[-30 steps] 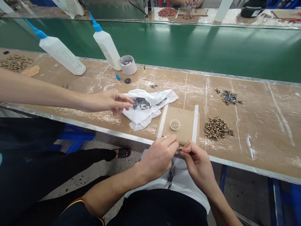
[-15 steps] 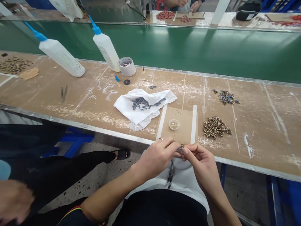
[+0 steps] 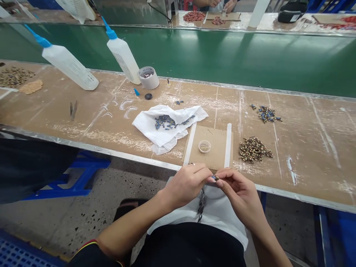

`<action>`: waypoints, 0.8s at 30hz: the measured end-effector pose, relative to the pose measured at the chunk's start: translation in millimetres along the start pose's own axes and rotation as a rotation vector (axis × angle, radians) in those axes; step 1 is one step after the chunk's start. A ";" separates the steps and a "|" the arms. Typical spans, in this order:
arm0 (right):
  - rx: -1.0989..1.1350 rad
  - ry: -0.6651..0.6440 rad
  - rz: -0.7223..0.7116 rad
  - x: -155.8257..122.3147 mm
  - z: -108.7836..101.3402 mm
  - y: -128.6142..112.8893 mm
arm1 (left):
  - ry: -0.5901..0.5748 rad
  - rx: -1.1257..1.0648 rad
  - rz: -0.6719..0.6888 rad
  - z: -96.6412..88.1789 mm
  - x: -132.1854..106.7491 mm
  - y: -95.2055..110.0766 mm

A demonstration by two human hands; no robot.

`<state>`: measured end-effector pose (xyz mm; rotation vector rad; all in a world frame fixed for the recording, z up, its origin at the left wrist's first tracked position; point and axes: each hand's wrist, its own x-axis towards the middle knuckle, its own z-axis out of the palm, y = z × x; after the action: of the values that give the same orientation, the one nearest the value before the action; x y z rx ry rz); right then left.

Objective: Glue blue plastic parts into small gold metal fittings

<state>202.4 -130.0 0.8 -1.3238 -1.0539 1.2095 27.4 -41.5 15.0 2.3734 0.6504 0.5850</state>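
Note:
Just past the table's front edge, my left hand (image 3: pixel 189 182) and my right hand (image 3: pixel 238 187) meet with bent fingers. Between their fingertips is a tiny blue and dark-gold figure-like piece (image 3: pixel 215 178), partly covered by the fingers; both hands pinch it. Beyond them lies a cardboard sheet (image 3: pixel 217 155) with white tape strips, bearing a small clear cup (image 3: pixel 204 146) with a thin stick-like thing across it. Right of the sheet is a heap of small brown-gold pieces (image 3: pixel 255 150). To its left, a white cloth (image 3: pixel 161 140) holds several small blue pieces (image 3: pixel 164 121).
Two white bottles with blue nozzles, one leaning (image 3: pixel 69 66) and one nearer the middle (image 3: pixel 122 57), stand by a tape roll (image 3: pixel 148 78). Tweezers (image 3: pixel 73 110) lie at left. More blue-gold pieces (image 3: pixel 268 114) sit at right. A green belt (image 3: pixel 208 53) runs behind; another person's hands work beyond.
The person with dark trousers and a sandal at lower left has moved out, leaving only dark cloth at the left edge. My hands stay together; the small piece shows a little more between the fingertips.

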 end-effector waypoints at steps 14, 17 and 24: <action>0.105 0.055 0.038 -5.1 10.5 4.4 | -0.061 0.055 0.080 0.7 -5.5 -2.6; 0.082 0.027 0.021 -6.2 8.8 5.7 | -0.053 0.039 0.099 -0.2 -5.6 -2.4; -0.043 -0.101 -0.025 -6.2 3.4 1.8 | -0.085 0.047 0.138 -2.8 -4.3 0.7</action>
<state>198.3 -135.9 -0.3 -1.2897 -1.1709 1.2523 22.7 -43.3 16.5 2.4863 0.4704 0.5289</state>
